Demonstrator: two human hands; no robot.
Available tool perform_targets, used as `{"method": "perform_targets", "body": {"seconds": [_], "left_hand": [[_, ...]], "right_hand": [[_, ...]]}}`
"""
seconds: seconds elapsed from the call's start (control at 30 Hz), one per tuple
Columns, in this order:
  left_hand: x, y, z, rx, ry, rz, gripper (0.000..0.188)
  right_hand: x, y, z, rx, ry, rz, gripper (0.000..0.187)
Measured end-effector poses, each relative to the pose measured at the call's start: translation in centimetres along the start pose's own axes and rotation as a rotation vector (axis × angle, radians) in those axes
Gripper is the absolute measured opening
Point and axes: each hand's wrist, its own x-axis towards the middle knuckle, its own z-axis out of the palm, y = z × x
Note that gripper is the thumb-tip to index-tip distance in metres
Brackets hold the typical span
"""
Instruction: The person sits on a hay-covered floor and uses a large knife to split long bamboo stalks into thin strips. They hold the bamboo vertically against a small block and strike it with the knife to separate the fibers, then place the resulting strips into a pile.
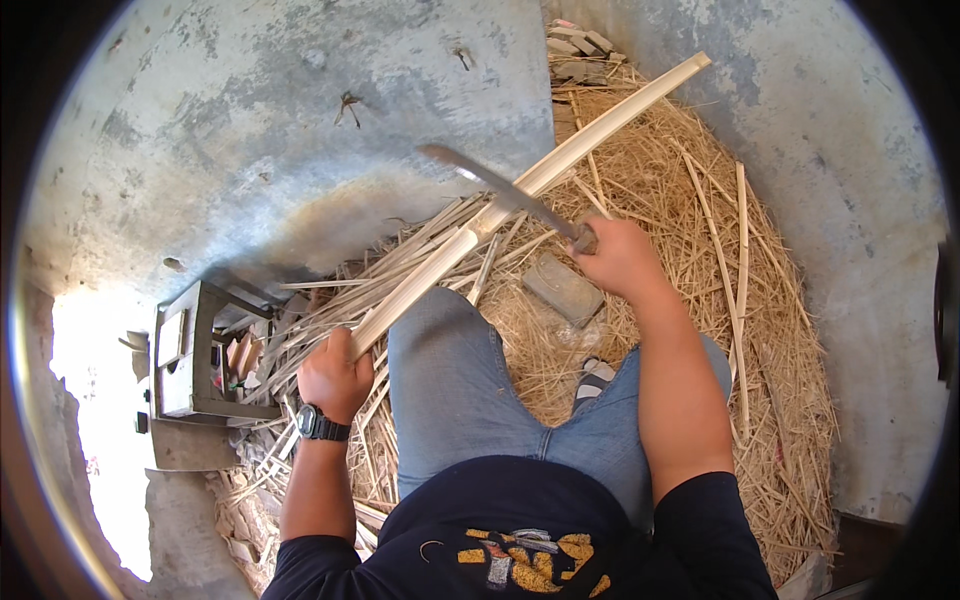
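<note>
A long pale strip of split bamboo slants from lower left to upper right, hollow side showing, with a node ridge partway along. My left hand is closed round its near end, beside my left thigh. In my right hand is the handle of a machete, fingers wrapped round it. The blade points up and left and crosses the strip just beyond the node; whether it touches the bamboo I cannot tell. My right hand is over the shavings, to the right of the strip.
Shavings and thin bamboo strips cover the floor. A grey brick lies between my knees and the far wall. To the left stand a wooden frame stool and a pile of split sticks. Bare plastered walls enclose the corner.
</note>
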Motion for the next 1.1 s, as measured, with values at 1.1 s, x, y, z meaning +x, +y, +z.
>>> {"method": "perform_targets", "body": {"seconds": [1.1], "left_hand": [[1.3, 1.0, 0.6, 0.023, 0.077, 0.049, 0.022]], "right_hand": [[-1.7, -4.5, 1.1, -0.056, -0.075, -0.198, 0.025]]}}
